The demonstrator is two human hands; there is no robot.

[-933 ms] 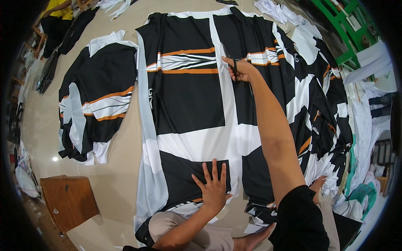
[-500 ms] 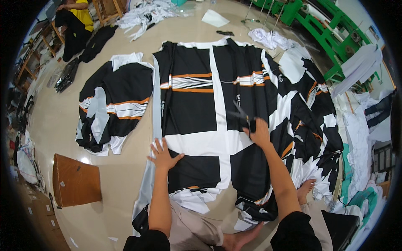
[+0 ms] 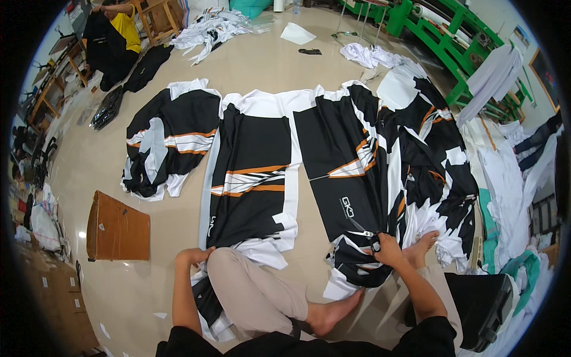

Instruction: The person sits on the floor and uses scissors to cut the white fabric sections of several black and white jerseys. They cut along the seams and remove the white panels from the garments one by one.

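A large sheet of black fabric with white and orange printed bands lies spread on the floor before me. A long gap parts its left panel from the right panel, and they look joined near the far white edge. My left hand is closed on the sheet's near left edge beside my knee. In my right hand are scissors with black handles, their blades apart and pointing away to the left. They are over the bunched near end of the right panel.
A brown open box stands at left. Black printed pieces lie beyond it, with more cloth piled at right. A person in yellow sits far left, holding dark cloth. A green machine frame stands far right.
The sheet has slid toward me and the gap between its panels has opened wide. My left hand went from flat on it to its near edge. My right hand brought the scissors nearer.
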